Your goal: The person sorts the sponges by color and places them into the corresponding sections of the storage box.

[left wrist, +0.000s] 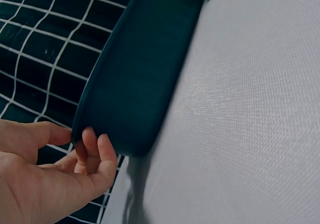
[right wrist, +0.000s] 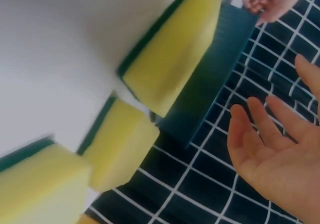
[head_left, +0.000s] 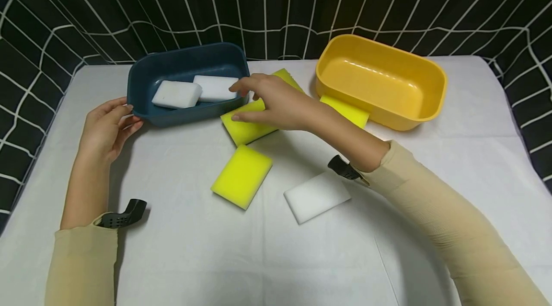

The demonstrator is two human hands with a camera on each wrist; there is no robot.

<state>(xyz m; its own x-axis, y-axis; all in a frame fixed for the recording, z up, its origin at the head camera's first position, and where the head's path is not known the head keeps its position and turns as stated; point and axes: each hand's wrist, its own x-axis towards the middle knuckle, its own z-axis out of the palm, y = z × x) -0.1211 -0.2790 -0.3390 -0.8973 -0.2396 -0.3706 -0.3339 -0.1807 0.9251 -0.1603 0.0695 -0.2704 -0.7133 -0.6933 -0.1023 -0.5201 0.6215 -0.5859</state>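
Observation:
My left hand (head_left: 103, 129) pinches the left rim of a dark blue plastic basin (head_left: 181, 117). In the left wrist view, the thumb and fingertips meet at that basin's edge. Inside it lie two white sponges, one (head_left: 177, 95) at the left and another (head_left: 213, 88) at the right. Over the basin's right end hovers my right hand (head_left: 276, 102), fingers loosely bent and nothing in its grasp. Below this hand is a yellow sponge (head_left: 243, 129); a further yellow sponge (head_left: 288, 77) lies just behind it. The right wrist view shows their green scouring sides (right wrist: 150, 34).
A yellow basin (head_left: 384, 107) stands at the back right, with a yellow sponge (head_left: 345, 110) against its front. Closer to me lie a yellow sponge (head_left: 242, 176) and a white sponge (head_left: 316, 197) on the white cloth (head_left: 194, 248). Black cloth with white grid lines (head_left: 276, 9) walls the table.

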